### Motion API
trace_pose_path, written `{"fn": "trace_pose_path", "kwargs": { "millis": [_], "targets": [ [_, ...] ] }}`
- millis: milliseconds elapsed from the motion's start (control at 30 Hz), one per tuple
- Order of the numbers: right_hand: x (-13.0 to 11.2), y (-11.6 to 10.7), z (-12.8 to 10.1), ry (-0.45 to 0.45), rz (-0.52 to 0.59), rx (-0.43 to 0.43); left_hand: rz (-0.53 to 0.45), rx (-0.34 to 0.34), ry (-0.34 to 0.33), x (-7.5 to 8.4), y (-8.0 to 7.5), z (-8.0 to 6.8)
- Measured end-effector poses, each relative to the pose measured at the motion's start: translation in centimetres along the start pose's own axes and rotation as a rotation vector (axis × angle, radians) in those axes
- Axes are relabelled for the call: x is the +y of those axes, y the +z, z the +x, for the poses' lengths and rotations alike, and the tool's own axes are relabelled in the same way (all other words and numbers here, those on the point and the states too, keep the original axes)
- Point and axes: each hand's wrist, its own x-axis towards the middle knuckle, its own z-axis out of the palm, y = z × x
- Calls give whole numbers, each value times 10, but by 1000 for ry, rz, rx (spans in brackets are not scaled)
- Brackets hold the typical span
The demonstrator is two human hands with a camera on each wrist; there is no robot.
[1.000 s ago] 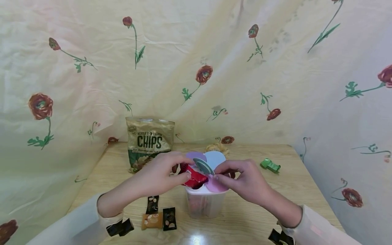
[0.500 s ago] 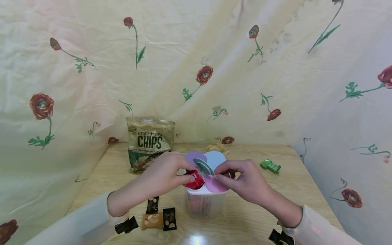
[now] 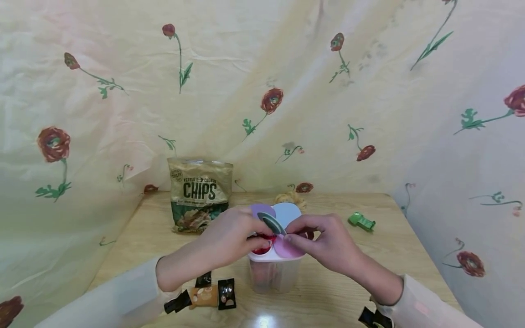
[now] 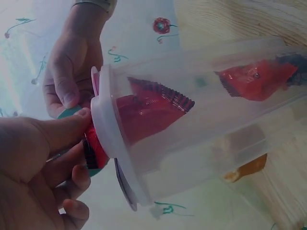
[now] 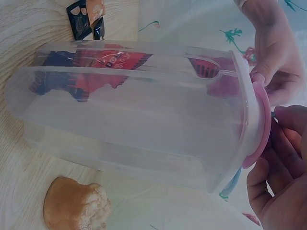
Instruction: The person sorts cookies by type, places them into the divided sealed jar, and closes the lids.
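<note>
My left hand (image 3: 229,239) pinches a red snack packet (image 3: 262,248) at the front left opening of a tall clear plastic container (image 3: 275,275). In the left wrist view, much of that packet shows through the wall, just under the white rim (image 4: 106,110). The thumb and fingers of my right hand (image 3: 332,243) pinch the edge of a round green flap lid (image 3: 270,222), tilted up. Pink (image 3: 289,247), blue (image 3: 287,212) and purple (image 3: 261,209) flaps lie around it. Lower inside the container are another red packet (image 4: 259,79) and a dark one (image 5: 55,72).
A chips bag (image 3: 200,193) stands at the back left. Black packets (image 3: 227,294) and an orange packet (image 3: 205,296) lie at front left, a green packet (image 3: 362,222) at right. Behind the container sits a tan, fluffy-looking thing (image 3: 291,198).
My left hand has moved right and pushed the red packet down into the opening, so less of it shows above the rim. My right hand has kept holding the green flap.
</note>
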Motion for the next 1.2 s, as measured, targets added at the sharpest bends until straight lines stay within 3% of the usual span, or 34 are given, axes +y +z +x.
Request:
{"fn": "trace_pose_path", "kwargs": {
  "millis": [167, 333, 433, 833, 967, 1200],
  "targets": [
    [0, -1, 1, -3, 4, -3, 59, -93, 50, 3, -5, -9],
    [1, -1, 1, -5, -1, -3, 59, -56, 26, 5, -12, -20],
    [1, -1, 1, -2, -4, -3, 36, -68, 25, 6, -13, -23],
    [-9, 2, 1, 9, 1, 5, 39, -171, 67, -4, 7, -23],
    [-24, -1, 5, -12, 7, 5, -74, -83, 0, -7, -1, -23],
    [-33, -4, 8, -19, -6, 7, -264, 181, -173, -16, -12, -21]
  ]
}}
